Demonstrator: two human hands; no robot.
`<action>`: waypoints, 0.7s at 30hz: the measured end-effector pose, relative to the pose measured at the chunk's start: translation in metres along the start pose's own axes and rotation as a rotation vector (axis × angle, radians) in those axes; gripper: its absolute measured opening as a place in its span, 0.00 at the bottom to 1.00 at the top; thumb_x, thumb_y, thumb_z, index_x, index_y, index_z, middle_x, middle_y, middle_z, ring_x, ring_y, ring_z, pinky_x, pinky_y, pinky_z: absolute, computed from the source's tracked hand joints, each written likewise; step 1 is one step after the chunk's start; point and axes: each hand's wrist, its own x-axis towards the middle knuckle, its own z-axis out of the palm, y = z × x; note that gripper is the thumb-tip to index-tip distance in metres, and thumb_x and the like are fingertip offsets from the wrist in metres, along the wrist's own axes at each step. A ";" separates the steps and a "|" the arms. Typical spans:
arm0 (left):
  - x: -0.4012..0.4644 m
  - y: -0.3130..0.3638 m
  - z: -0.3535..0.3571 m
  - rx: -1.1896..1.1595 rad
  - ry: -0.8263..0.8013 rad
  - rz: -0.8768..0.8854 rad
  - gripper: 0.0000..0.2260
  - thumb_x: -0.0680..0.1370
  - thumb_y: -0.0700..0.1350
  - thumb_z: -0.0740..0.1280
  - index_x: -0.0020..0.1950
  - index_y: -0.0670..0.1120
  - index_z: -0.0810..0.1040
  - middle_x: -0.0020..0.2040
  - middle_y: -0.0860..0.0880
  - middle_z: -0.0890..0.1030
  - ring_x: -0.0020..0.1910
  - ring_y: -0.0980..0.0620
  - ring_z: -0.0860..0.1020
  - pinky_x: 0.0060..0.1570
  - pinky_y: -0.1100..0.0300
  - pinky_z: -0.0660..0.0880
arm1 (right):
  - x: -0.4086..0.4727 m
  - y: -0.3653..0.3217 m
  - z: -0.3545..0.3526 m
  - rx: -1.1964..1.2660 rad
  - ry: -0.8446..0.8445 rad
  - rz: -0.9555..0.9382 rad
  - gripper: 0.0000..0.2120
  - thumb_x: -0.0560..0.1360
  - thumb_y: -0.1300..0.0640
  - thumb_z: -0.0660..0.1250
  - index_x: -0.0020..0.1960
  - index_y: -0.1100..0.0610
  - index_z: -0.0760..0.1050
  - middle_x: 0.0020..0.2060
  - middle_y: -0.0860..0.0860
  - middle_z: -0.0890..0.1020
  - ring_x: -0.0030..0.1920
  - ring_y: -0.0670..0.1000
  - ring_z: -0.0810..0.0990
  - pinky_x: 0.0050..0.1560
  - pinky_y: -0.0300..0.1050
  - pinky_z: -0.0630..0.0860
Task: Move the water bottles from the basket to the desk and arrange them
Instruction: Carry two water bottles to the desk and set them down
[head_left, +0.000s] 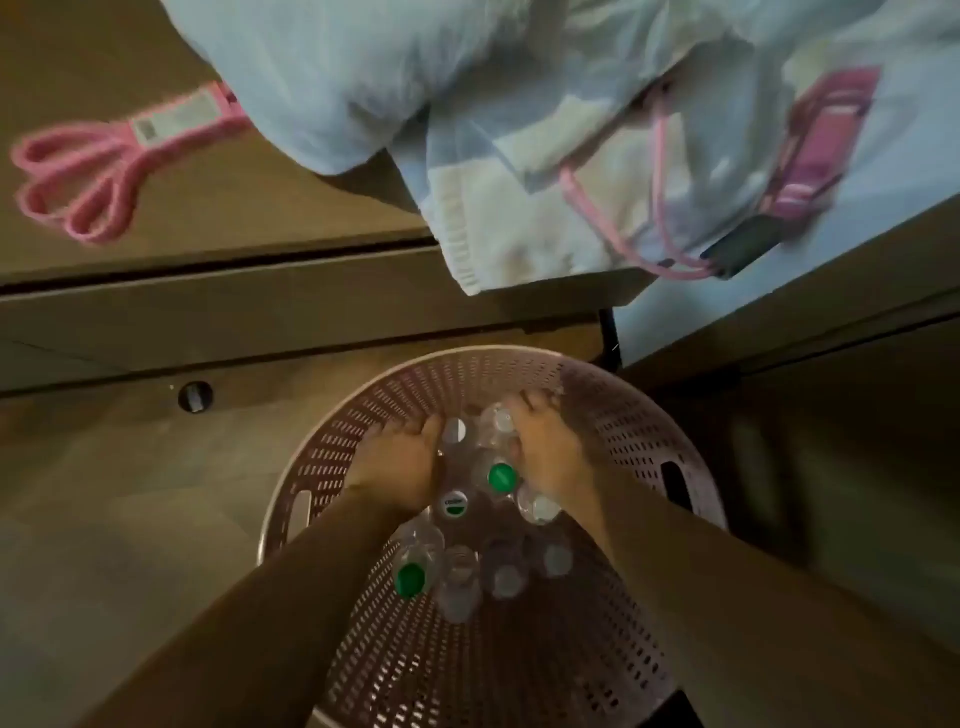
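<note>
Water bottles (480, 512) upright, clustered inside pink perforated basket (623, 431). Left hand (397, 467) and right hand (548, 449) reach into basket, fingers down among bottles; grip unclear. Desk (208, 218) beyond basket, pink cord (78, 176) on it.

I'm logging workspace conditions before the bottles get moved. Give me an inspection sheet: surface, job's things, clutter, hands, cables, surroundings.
Surface: brown desk, partly covered by cloth; no bottles on it yet.
Job's things: pink perforated basket below the desk, holding a cluster of clear water bottles, two with green caps, the rest with pale caps.
Clutter: pale blue cloth draped over the desk edge; pink looped band on the desk; pink case on the cloth.
Hands: left hand and right hand are down in the basket among the bottles; grip cannot be told.
Cables: thin pink cord trailing across the cloth.
Surroundings: dim brown floor; round dark fitting on the desk front.
</note>
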 end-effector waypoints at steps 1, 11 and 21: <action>0.007 0.000 0.004 0.027 0.020 -0.009 0.25 0.81 0.56 0.57 0.76 0.49 0.59 0.71 0.46 0.72 0.68 0.45 0.70 0.65 0.50 0.64 | 0.009 0.001 0.008 -0.009 -0.043 -0.003 0.23 0.81 0.57 0.61 0.75 0.52 0.62 0.72 0.53 0.66 0.71 0.54 0.65 0.72 0.49 0.63; 0.029 0.005 0.040 -0.076 0.121 -0.005 0.16 0.81 0.54 0.59 0.66 0.48 0.67 0.60 0.46 0.78 0.59 0.44 0.75 0.57 0.52 0.69 | 0.031 0.009 0.043 -0.036 -0.006 -0.033 0.11 0.78 0.57 0.63 0.59 0.51 0.67 0.48 0.50 0.77 0.48 0.51 0.77 0.47 0.45 0.75; -0.084 0.021 -0.070 -0.482 0.363 -0.074 0.13 0.77 0.53 0.67 0.46 0.46 0.68 0.40 0.47 0.74 0.44 0.42 0.76 0.40 0.54 0.65 | -0.058 -0.020 -0.100 0.086 -0.013 -0.045 0.13 0.77 0.48 0.64 0.58 0.51 0.68 0.45 0.52 0.80 0.45 0.56 0.80 0.45 0.54 0.78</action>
